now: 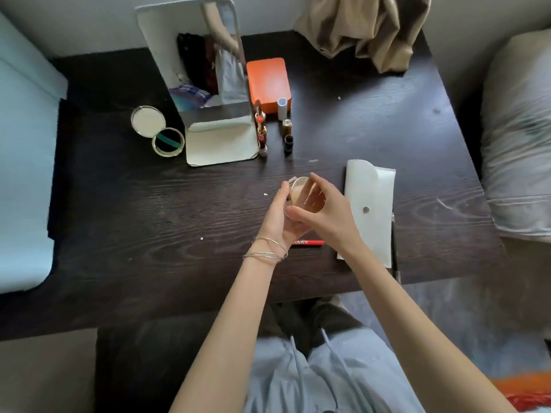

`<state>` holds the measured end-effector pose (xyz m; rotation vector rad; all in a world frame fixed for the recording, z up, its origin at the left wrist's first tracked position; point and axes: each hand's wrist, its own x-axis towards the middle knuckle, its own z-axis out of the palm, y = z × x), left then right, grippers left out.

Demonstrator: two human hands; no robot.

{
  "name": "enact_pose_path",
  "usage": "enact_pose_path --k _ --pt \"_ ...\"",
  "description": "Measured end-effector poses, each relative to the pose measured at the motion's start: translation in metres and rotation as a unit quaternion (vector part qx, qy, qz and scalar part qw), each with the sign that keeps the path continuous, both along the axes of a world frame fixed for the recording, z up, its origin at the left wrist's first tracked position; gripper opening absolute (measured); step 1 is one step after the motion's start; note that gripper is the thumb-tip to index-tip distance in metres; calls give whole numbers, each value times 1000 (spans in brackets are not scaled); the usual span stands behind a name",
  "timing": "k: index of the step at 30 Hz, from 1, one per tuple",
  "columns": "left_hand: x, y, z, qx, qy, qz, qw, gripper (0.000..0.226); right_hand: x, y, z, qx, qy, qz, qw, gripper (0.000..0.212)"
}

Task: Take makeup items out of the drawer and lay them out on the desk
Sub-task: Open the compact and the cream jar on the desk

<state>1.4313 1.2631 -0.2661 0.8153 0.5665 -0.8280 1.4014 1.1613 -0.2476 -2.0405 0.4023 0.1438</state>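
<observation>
Open round compact [158, 131] at upper left of desk [119, 204]. Standing mirror [208, 84] beside it, then lipsticks [261, 129], small bottles [286, 135], orange case [268, 81]. Frame centre: left hand [278, 216] and right hand [325, 213] both grip gold compact [304, 193] above desk. Red pencil [308, 242] below hands. White pouch [369, 204] at right.

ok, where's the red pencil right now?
In the head view, the thin red pencil lies on the dark wooden desk, partly under the hands, just left of the white pouch.
</observation>
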Motion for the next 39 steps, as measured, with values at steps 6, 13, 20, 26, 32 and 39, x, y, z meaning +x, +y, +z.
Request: enact_pose_path --k 6,13,20,26,32,39 --pt "12 54 -1 -18 -5 29 999 54 19 57 7 -6 2 24 1000 75" --pt "35 109 -2 18 7 49 999 48 41 106 12 14 15 88 996 69" --pt "44 147 -11 76 37 11 996 49 65 117 18 -31 15 305 952 71" --pt "50 159 -10 69 -10 18 997 60 78 139 7 -58 122 248 959 63" --pt "50 177 -14 32 4 14 999 52 81 149 12 -60 24 336 940 72" --pt "60 192 -8 -8 43 43 998 47 87 165 9 -139 0 298 944 68"
